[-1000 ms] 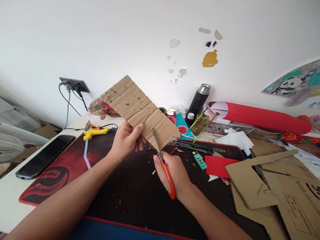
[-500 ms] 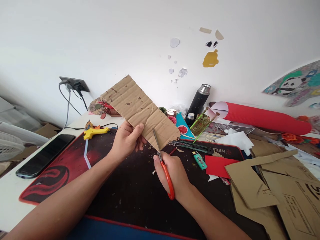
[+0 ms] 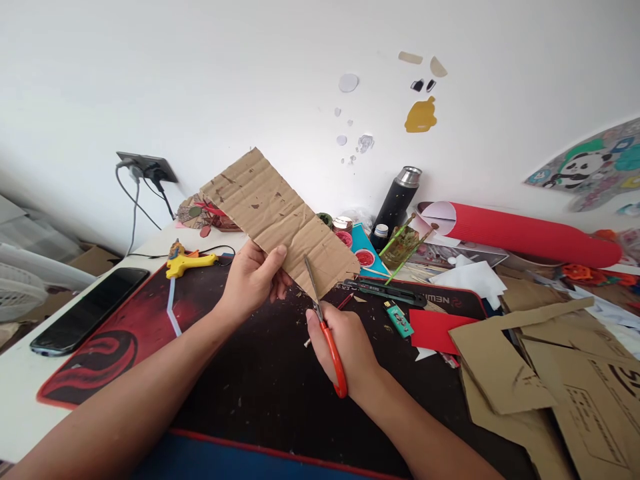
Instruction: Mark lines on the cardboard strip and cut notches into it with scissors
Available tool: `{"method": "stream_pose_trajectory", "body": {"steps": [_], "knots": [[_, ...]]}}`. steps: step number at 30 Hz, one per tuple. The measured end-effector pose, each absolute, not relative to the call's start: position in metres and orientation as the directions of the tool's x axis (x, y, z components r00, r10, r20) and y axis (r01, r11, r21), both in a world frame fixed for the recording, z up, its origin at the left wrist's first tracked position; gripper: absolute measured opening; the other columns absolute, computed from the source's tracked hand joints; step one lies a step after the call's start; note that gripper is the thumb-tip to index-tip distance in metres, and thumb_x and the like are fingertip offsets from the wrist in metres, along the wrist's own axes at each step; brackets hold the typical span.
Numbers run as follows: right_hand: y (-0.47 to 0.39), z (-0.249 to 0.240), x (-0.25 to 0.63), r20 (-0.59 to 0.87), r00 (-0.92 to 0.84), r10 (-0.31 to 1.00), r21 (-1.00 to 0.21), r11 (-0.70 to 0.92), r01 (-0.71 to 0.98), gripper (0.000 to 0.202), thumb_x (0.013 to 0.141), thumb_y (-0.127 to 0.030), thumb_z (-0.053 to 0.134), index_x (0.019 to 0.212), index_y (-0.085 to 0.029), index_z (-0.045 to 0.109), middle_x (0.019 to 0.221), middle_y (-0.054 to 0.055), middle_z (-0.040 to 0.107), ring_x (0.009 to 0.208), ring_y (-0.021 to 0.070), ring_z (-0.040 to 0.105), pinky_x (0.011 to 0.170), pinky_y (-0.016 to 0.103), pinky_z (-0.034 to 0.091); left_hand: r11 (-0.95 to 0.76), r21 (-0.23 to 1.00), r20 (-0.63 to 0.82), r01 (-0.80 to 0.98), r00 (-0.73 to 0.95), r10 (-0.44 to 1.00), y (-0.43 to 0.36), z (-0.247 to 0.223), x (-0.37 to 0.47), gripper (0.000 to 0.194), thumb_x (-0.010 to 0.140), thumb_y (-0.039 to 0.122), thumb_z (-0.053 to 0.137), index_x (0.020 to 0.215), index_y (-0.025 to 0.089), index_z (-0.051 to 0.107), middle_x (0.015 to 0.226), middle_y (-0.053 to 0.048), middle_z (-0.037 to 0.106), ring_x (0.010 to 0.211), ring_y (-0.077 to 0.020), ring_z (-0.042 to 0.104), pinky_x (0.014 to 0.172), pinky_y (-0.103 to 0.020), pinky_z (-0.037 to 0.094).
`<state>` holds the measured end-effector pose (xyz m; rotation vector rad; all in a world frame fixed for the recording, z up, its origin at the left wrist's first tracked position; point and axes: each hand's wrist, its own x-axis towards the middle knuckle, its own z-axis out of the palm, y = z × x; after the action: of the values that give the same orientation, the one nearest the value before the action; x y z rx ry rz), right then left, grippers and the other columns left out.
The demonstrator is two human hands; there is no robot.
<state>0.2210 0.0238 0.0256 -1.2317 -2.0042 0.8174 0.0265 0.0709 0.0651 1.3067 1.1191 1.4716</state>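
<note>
My left hand (image 3: 259, 275) pinches the lower left edge of a brown piece of cardboard (image 3: 287, 213), thumb on the near face and fingers behind it. The cardboard is creased, with dark torn marks, and is held tilted above the mat. In my right hand (image 3: 345, 340) is a pair of scissors (image 3: 339, 367) with orange-red handles. One blade lies across the front of the cardboard near its lower corner; the other blade is hidden, so the cardboard seems to sit between them. My right fingers are partly hidden behind the handle.
A dark desk mat (image 3: 250, 387) lies below my hands. To the left are a yellow glue gun (image 3: 187, 263) and a phone (image 3: 90, 310). Behind stand paint pots (image 3: 344, 237) and a black flask (image 3: 397, 200). At right lie a utility knife (image 3: 385, 291), red paper (image 3: 437, 330) and cardboard pieces (image 3: 505, 367).
The whole view has shifted very slightly. Both hands, the scissors and the cardboard keep nearly the same places relative to each other.
</note>
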Motion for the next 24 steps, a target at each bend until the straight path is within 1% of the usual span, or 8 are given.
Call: {"method": "stream_pose_trajectory", "body": {"steps": [6,9,16,24], "knots": [[0.0233,0.0259,0.221,0.208,-0.355,0.911,-0.777,0.374,0.506,0.033,0.108,-0.036,0.048,0.077,-0.026,0.046,0.058,-0.001,0.056,0.049,0.0157,0.053,0.055,0.027,0.034,-0.236,0.971,0.232,-0.023,-0.103,0.967,0.0711,0.0635,0.0264,0.054,0.087,0.071,0.082,0.087,0.026,0.053,0.05,0.004,0.067,0.028,-0.0171,0.057,0.024,-0.023,0.037],[0.0228,0.0259,0.2207,0.21,-0.355,0.911,-0.774,0.377,0.508,0.033,0.108,-0.035,0.048,0.076,-0.027,0.044,0.057,-0.001,0.056,0.049,0.0156,0.054,0.054,0.027,0.034,-0.235,0.972,0.231,-0.02,-0.109,0.967,0.0711,0.0635,0.0266,0.053,0.088,0.07,0.082,0.088,0.026,0.054,0.049,0.004,0.067,0.027,-0.0169,0.057,0.024,-0.022,0.037],[0.023,0.0262,0.2204,0.216,-0.345,0.913,-0.778,0.374,0.504,0.036,0.107,-0.036,0.048,0.074,-0.027,0.04,0.055,-0.002,0.054,0.047,0.0149,0.05,0.052,0.027,0.032,-0.24,0.97,0.235,-0.028,-0.109,0.966,0.0707,0.0623,0.0264,0.049,0.09,0.067,0.081,0.09,0.026,0.053,0.049,0.003,0.066,0.028,-0.0177,0.056,0.024,-0.023,0.035],[0.0222,0.0256,0.2195,0.209,-0.342,0.916,-0.787,0.365,0.498,0.035,0.107,-0.035,0.049,0.074,-0.027,0.042,0.057,-0.002,0.054,0.048,0.0151,0.052,0.054,0.027,0.033,-0.242,0.97,0.238,-0.011,-0.128,0.963,0.0716,0.0594,0.0264,0.05,0.09,0.069,0.08,0.091,0.027,0.053,0.049,0.005,0.066,0.028,-0.0179,0.056,0.024,-0.024,0.035]]}}
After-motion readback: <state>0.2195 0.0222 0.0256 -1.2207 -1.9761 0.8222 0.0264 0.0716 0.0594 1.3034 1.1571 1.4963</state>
